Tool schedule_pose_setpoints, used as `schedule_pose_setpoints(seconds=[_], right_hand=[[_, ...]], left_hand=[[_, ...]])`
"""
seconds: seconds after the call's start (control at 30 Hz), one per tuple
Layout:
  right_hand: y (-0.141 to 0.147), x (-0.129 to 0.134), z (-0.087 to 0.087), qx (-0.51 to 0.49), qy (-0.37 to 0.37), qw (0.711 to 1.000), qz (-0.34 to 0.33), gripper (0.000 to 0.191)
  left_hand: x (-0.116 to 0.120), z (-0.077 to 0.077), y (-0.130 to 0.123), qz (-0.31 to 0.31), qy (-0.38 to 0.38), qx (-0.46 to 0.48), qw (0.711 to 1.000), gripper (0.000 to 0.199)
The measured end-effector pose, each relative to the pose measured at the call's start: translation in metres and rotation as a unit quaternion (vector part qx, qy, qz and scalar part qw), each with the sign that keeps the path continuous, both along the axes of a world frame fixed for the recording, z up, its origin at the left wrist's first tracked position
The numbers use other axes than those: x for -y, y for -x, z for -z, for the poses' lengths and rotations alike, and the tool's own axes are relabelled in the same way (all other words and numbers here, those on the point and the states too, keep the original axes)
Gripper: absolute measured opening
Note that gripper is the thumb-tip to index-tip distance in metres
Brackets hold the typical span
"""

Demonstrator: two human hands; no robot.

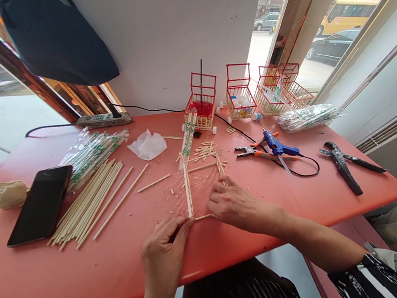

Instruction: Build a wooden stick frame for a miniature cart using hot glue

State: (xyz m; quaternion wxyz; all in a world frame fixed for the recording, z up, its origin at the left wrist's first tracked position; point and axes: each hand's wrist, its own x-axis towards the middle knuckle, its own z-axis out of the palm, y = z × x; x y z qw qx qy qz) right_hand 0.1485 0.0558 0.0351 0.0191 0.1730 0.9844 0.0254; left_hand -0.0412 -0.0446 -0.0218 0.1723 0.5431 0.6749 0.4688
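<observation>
A small open frame of pale wooden sticks (188,190) lies on the red table in front of me. At its near left corner, my left hand (166,248) pinches the stick ends between thumb and fingers. My right hand (237,208) is closed over the frame's right side and hides its near right corner. Between the hands a short crosswise stick (203,217) shows. Beyond the frame's far end sits a heap of short cut sticks (204,150), and crumbs of wood are scattered inside and around it.
Loose chopsticks (87,200), a black phone (41,205) and wrapped chopsticks (97,154) lie left. To the right are a blue glue gun (278,144), orange-handled pliers (258,152) and black pliers (343,167). Red-trimmed stick carts (241,95) stand along the back; a power strip (104,119) is back left.
</observation>
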Motion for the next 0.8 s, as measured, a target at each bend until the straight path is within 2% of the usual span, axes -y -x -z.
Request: schedule_pose_setpoints(seconds=[0.37,0.63,0.8], right_hand=[[-0.0004,-0.0007,0.0013,-0.007,-0.002,1.0,0.002,0.015],[-0.0018,-0.0023,0.0046,-0.016,-0.012,1.0,0.002,0.014],[-0.001,-0.0003,-0.0017,0.005,-0.003,1.0,0.009,0.012]], left_hand=[[-0.0027,-0.0042,-0.0024,0.003,0.001,0.007,1.0,0.022],[-0.0033,-0.0005,-0.0021,0.009,0.0,0.014,1.0,0.025],[-0.0039,0.0047,-0.0012,0.002,-0.006,0.012,1.0,0.022]])
